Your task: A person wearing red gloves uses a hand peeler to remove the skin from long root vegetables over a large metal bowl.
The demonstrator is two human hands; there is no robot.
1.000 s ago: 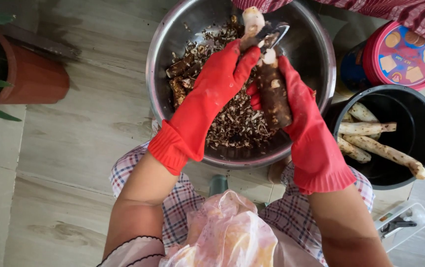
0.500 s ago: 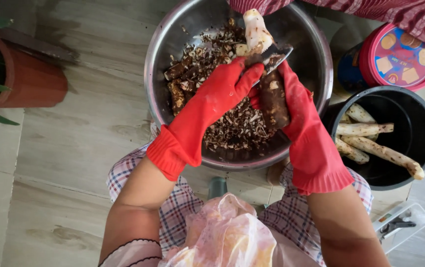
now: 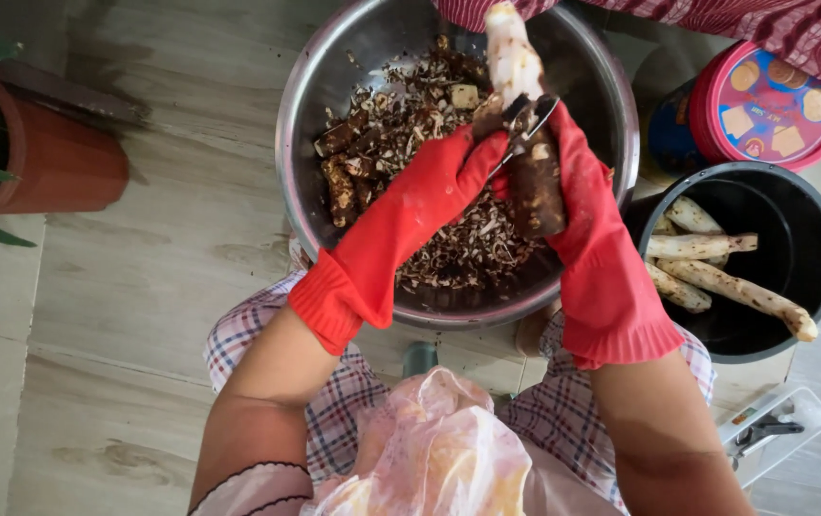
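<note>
So the right hand in a red rubber glove [image 3: 594, 250] is wrapped tight around a long brown root [image 3: 525, 143], held over the big steel bowl [image 3: 611, 115], and the left red-gloved hand [image 3: 427, 205] has its fingers closed on a small metal peeler [image 3: 525, 124] pressed against it. Top half is already white, lower half is brown skin. Heaps of peelings [image 3: 449, 239] in the bowl, several done roots [image 3: 716, 268] in the black bucket [image 3: 812, 239] alongside.
</note>
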